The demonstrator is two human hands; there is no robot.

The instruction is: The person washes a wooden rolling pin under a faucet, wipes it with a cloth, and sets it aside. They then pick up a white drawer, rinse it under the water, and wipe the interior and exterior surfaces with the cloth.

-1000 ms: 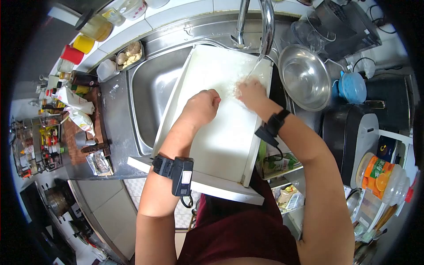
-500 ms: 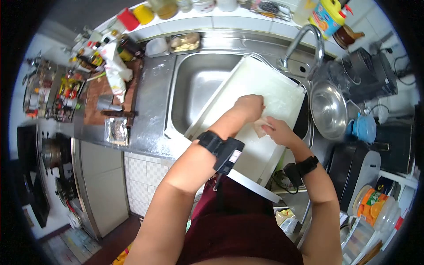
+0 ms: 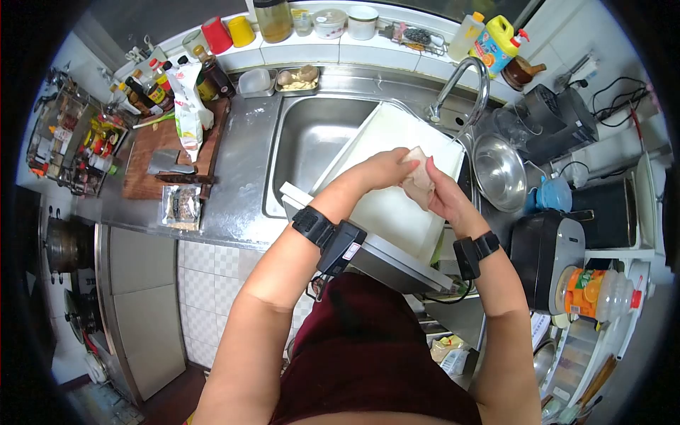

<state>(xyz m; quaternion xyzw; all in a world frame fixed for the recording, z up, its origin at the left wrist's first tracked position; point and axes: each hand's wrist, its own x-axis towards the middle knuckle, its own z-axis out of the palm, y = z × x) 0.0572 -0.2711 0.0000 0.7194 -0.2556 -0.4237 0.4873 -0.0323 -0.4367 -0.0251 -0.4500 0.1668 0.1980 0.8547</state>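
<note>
A beige cloth [image 3: 418, 185] is held between my two hands above a white drawer [image 3: 389, 219]. My left hand [image 3: 387, 168] grips the cloth's upper left side, fingers closed on it. On the other side, my right hand [image 3: 449, 195] pinches it between thumb and fingers. The drawer rests tilted across the steel sink [image 3: 312, 134], with its grey front panel toward my body. Its far right corner lies beneath the curved tap [image 3: 484, 85].
A metal bowl [image 3: 499, 173] and a black rice cooker [image 3: 545, 258] stand on the right. Left of the sink, a cleaver [image 3: 170, 164] lies on a wooden board [image 3: 138, 180] beside several bottles. Jars and a yellow detergent bottle [image 3: 494, 46] line the ledge.
Both hands have lifted off the drawer's bottom with the cloth, which now shows more of its surface. The head view has shifted, and the drawer's grey front is more visible.
</note>
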